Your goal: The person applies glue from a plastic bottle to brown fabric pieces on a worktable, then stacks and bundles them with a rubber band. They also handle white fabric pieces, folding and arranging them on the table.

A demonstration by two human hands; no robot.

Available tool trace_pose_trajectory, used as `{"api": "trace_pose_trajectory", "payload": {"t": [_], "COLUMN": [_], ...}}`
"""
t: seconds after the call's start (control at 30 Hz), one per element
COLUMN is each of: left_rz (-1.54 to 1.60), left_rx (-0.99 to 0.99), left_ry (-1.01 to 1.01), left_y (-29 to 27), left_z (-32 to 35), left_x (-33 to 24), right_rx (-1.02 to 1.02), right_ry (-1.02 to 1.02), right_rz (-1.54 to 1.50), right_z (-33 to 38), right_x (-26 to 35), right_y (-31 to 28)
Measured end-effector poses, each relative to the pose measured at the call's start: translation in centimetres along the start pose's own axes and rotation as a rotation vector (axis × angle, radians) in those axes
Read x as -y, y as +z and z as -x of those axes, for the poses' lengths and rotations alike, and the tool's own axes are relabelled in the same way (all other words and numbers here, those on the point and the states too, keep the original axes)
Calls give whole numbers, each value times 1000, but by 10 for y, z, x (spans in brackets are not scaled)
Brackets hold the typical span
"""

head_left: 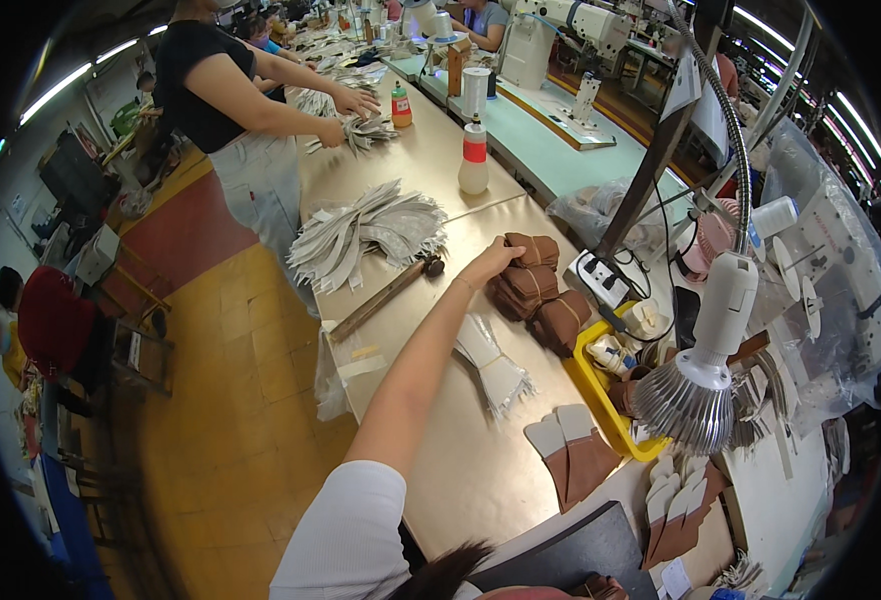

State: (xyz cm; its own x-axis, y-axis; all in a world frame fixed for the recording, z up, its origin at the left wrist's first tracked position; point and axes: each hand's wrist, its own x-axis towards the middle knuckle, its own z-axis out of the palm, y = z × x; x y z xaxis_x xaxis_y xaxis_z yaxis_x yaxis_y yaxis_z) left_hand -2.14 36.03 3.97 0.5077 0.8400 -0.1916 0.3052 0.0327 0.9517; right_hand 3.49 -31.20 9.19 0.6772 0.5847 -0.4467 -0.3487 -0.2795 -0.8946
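My left arm stretches forward across the table. My left hand (498, 258) is at the far end of a pile of brown bundles, its fingers closed on the edge of one bundle of brown pieces (533, 250). Against it lie more banded brown bundles (561, 318), folded and stacked close together. Nearer to me, under my forearm's right side, lies a banded sheaf of whitish strips (496, 368). Brown pieces with pale grey ends (573, 452) lie fanned at the table's near right. My right hand is out of the picture.
A dark bar with a round knob (386, 298) lies beside a heap of grey-white strips (366, 235). A yellow basket (606, 405), a lamp (696, 385) and a bottle with a red band (474, 160) stand around. Across the table, a co-worker (251, 110) handles strips.
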Motion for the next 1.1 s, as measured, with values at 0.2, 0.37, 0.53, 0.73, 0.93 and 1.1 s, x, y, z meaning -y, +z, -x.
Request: {"api": "trace_pose_trajectory", "payload": {"t": [0.2,0.37,0.53,0.73,0.93,1.1], "left_rz": [-80,-90,-206,-83,386,295], "left_rx": [-48,-261,-536,-53,606,432], "left_ry": [-58,28,419,632,241,160], "left_y": [-1,14,11,63,113,113], "left_z": [-11,18,76,260,401,415], "left_x": [2,-5,-19,-35,-3,-8], "right_rx": [-12,27,-53,73,-7,77], "right_ry": [-4,21,-221,-154,-208,-266], "right_rz": [-2,-40,232,-219,-358,-304], "right_z": [5,17,23,23,-30,-39], "right_x": [3,25,42,45,49,61], "right_y": [1,16,44,75,136,177]}}
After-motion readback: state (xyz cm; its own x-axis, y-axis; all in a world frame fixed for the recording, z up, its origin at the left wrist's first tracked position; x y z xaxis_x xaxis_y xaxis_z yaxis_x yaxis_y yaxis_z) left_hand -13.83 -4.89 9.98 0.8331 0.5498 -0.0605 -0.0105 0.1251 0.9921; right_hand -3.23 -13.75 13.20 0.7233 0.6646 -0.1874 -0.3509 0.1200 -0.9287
